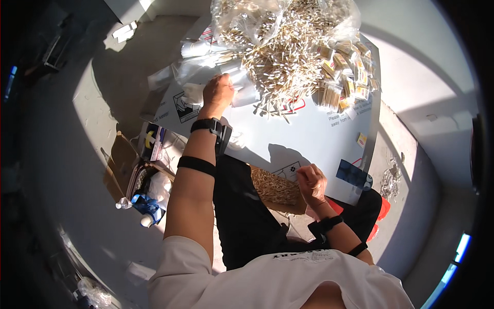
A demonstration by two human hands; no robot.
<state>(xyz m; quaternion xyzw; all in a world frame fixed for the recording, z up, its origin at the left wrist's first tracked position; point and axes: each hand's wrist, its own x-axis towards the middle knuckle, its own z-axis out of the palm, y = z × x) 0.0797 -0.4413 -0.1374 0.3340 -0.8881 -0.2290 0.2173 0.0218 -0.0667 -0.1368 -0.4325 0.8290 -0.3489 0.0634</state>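
My left hand (pixel 218 93) reaches over the table at the side of a pile of cotton swabs (pixel 283 67). Its fingers are curled closed against clear plastic bags (pixel 246 92); whether a bag is pinched in them is hidden. A crumpled white piece (pixel 193 94) lies just left of that hand. By the table's near edge, my right hand (pixel 312 183) is raised with its fingers curled together; I cannot make out anything in them. Right of the heap lie several small packs of swabs (pixel 347 77) with yellow and white labels.
A large clear bag (pixel 247 20) spills swabs at the table's far side. A small yellow packet (pixel 362 139) and a dark flat rectangle (pixel 351 173) lie on the table (pixel 247 139) at right. Below its edge sits a box of swabs (pixel 275 186); an open carton (pixel 123 165) stands on the left.
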